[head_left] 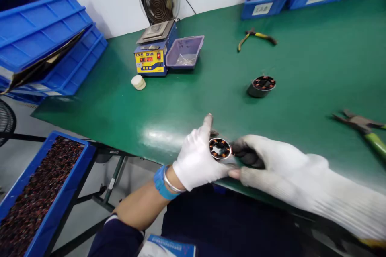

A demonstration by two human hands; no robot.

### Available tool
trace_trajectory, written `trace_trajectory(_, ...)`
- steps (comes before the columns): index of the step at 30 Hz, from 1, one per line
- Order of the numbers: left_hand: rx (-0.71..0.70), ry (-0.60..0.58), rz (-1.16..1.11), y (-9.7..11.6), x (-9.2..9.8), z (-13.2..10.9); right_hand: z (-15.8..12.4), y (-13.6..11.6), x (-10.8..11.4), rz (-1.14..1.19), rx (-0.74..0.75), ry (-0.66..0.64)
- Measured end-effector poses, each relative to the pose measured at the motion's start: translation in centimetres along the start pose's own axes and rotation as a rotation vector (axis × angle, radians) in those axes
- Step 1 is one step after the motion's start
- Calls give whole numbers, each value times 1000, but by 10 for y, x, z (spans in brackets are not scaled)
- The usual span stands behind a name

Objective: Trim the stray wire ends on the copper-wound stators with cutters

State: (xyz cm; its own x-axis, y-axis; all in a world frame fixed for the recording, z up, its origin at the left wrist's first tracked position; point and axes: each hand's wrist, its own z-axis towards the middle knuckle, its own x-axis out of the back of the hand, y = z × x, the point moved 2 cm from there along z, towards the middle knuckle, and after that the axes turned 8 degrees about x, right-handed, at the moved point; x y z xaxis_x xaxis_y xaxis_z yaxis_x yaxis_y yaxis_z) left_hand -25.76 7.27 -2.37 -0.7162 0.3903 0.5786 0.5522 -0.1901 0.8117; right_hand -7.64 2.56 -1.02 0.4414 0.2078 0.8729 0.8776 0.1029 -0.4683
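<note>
A round motor stator (pixel 220 148) with copper windings inside a metallic ring sits at the front edge of the green table. My left hand (pixel 197 156), in a white glove, is wrapped around its left side, index finger pointing away from me. On the other side, my right hand (pixel 271 160), gloved with darkened fingertips, has its fingers curled against the stator's right side. Its bare thumb tip lies low near the left thumb. A second stator (pixel 262 86) with copper windings and thin wire ends stands farther back on the table.
Cutting pliers (pixel 362 122) with green handles lie at the right; smaller yellow-handled pliers (pixel 255 37) lie farther back. A blue-yellow device (pixel 150 58) with a red display stands beside a purple tray (pixel 185 52). Blue crates (pixel 45 28) are stacked left, above a blue bin (pixel 69 176) of small pieces.
</note>
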Motion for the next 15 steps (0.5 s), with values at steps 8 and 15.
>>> trace_trajectory(8, 161, 166, 184, 4, 6, 7, 15, -25, 19, -21, -29, -77)
trace_trajectory(15, 118, 218, 248, 11, 4, 5, 4, 6, 33, -203, -211, -55)
